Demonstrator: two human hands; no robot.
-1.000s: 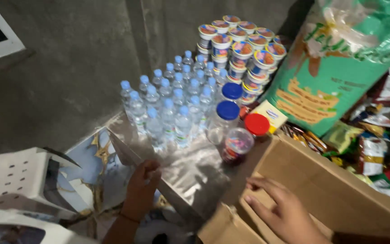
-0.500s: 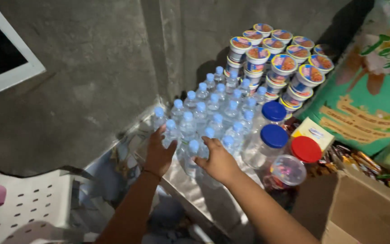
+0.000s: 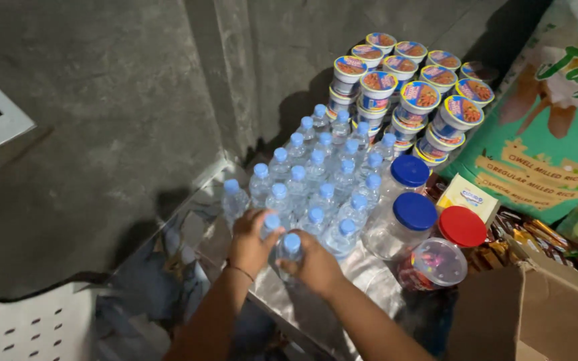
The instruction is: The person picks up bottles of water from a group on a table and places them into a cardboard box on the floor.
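Observation:
Several small clear water bottles with blue caps point(image 3: 316, 174) stand packed together on a plastic-covered table point(image 3: 195, 220). My left hand point(image 3: 249, 242) is closed around one bottle point(image 3: 270, 227) at the near edge of the group. Right beside it, my right hand point(image 3: 316, 267) grips another front-row bottle point(image 3: 290, 247). Both bottles stand upright among the rest.
Stacked cup noodles point(image 3: 409, 93) stand behind the bottles. Two blue-lidded jars point(image 3: 406, 214), a red-lidded jar point(image 3: 461, 227) and a clear-lidded tub point(image 3: 433, 264) sit to the right. A green rice sack point(image 3: 556, 134), a cardboard box point(image 3: 536, 314), a white plastic chair point(image 3: 28, 321) and a concrete wall point(image 3: 102, 120) surround them.
Both hands rose from the table's near edge and the cardboard box to the bottles, then closed on two front-row bottles. The camera view has moved closer and shifted right.

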